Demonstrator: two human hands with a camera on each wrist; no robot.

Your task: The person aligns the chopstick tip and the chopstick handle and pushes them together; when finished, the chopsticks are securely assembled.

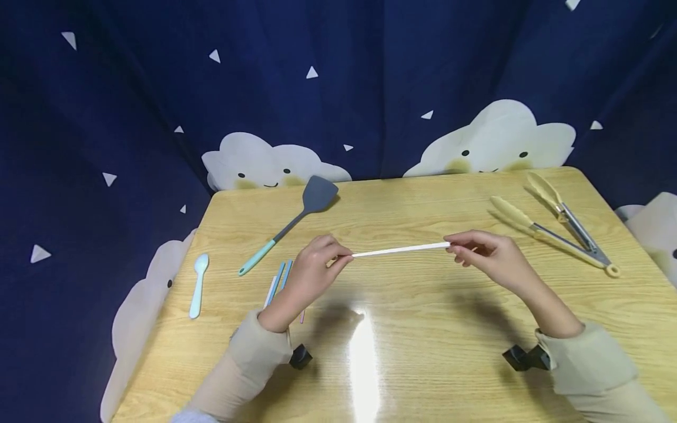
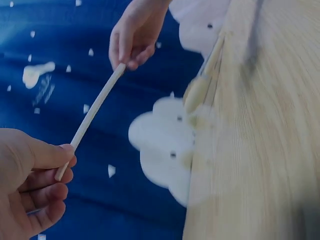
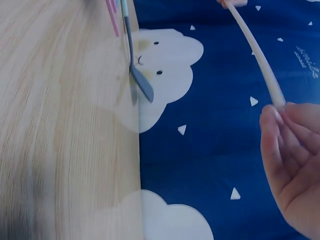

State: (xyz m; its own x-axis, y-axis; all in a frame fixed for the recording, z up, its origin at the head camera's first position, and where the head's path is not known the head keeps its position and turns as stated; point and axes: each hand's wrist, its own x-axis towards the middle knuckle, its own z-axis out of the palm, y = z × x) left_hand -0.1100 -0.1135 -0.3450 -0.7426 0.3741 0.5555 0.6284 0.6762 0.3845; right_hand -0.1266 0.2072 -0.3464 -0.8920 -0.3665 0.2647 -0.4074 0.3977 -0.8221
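A slim white straw [image 1: 402, 249] stretches nearly level above the table between my two hands. My left hand [image 1: 314, 267] pinches its left end between thumb and fingers. At the opposite end, my right hand [image 1: 492, 257] pinches it between thumb and fingertips. Both wrist views show the straw [image 2: 95, 109] looking slightly curved. Beneath my left wrist, several straws lie on the table, among them a blue straw [image 1: 276, 283]; my forearm partly hides them, and a pink straw [image 3: 113, 20] shows in the right wrist view.
On the wooden table [image 1: 423, 329], a turner [image 1: 318, 195] with a grey head lies at the back left. A pale blue spoon [image 1: 197, 286] is near the left edge. Spread tongs [image 1: 573, 235] with cream tips lie at the right. A dark blue curtain [image 1: 370, 88] hangs behind.
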